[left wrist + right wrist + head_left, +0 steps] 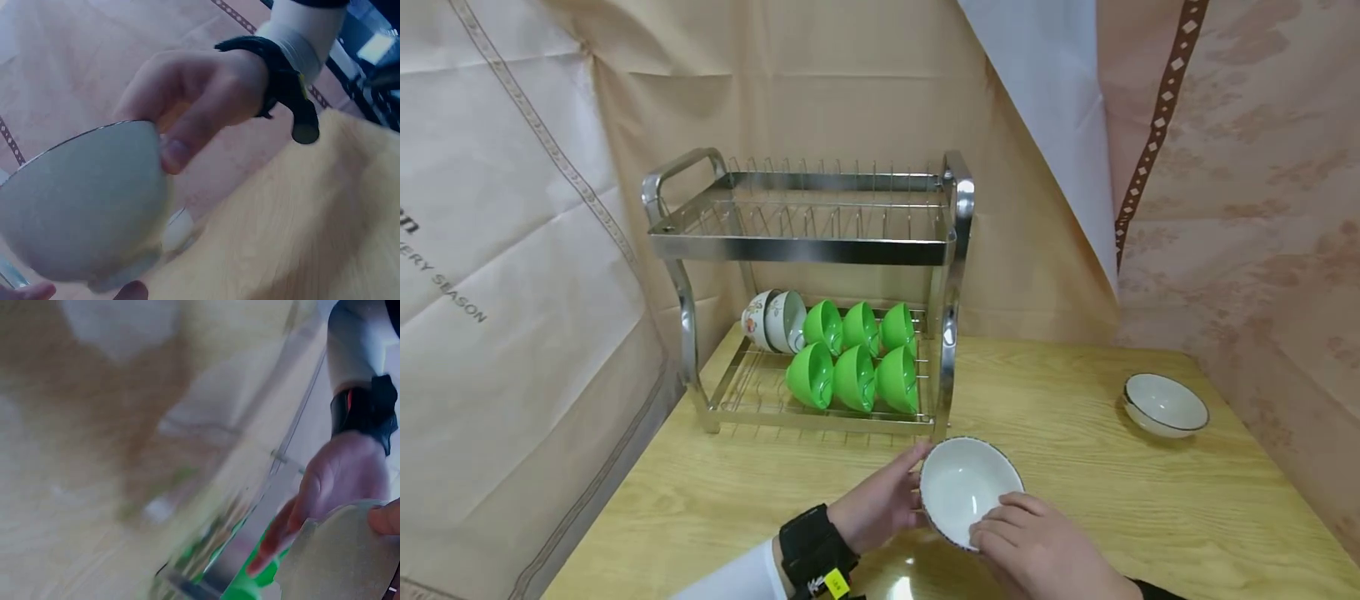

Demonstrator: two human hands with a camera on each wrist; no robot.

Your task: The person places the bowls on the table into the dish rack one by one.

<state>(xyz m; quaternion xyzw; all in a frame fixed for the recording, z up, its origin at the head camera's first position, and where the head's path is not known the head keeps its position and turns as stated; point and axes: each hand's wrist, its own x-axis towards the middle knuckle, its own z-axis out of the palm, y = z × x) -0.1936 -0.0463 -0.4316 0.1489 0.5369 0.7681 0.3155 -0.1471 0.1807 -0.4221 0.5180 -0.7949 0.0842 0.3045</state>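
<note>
A white bowl with a dark rim (962, 487) is held tilted over the table in front of the rack, its inside turned toward the head camera. My right hand (1037, 542) grips its near right rim, fingers inside and the thumb against the outer wall, as the left wrist view shows. At the bowl's left side is my left hand (887, 500), fingers partly hidden behind it. In the right wrist view the left hand (334, 487) has its fingers stretched out beside the bowl's outer wall (344, 556).
A two-tier metal dish rack (805, 250) stands behind the hands. Its lower tier holds several green bowls (854, 379) and two floral white bowls (784, 321) on edge. Another dark-rimmed white bowl (1165, 404) sits at the table's right. Cloth hangs around the back and sides.
</note>
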